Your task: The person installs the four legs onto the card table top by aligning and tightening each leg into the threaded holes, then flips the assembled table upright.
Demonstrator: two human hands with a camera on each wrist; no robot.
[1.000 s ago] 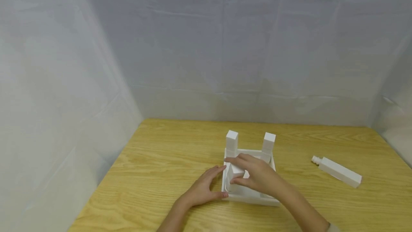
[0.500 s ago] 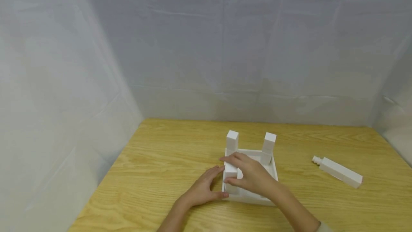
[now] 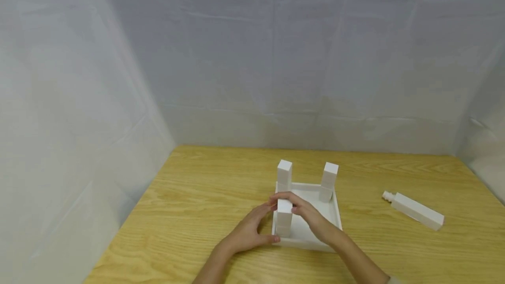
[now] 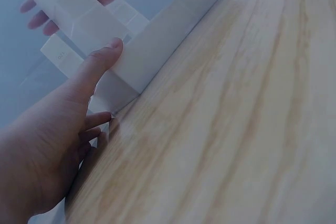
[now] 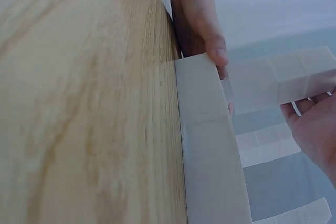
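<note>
A white square tray (image 3: 333, 214) with low walls sits near the middle of a pale wooden table (image 3: 189, 205), and three white rectangular posts stand in it — smooth, matte, square in section, all plain plastic-looking pieces with crisp edges. The near-left post (image 3: 284, 218) stands upright in the tray's near-left corner; faint seams cross its sides, so it reads as stacked segments. The right hand (image 3: 305, 214) reaches in from the lower right and pinches this post near its top, thumb on the near face and fingers curled over the far side. The left hand (image 3: 248, 231) rests on the table just outside the tray's left wall, fingers fairly straight and relaxed, thumb tip against the near-left corner and fingertips touching the wall close to the post; it grips nothing. The left wrist view shows that thumb (image 4: 100, 64) laid flat on the tray's outer wall (image 4: 157, 45), which looks slightly translucent and smooth. The far-left post (image 3: 284, 173) and the far-right post (image 3: 329, 179) stand upright in the tray's two far corners, well apart from the hands. A fourth post (image 3: 416, 210) lies flat on the table well to the right of the tray, with a small ribbed peg at its far-left end. The tabletop has a yellowish grain with long streaks — behind and beside it hang wrinkled pale grey sheets (image 3: 276, 56).
</note>
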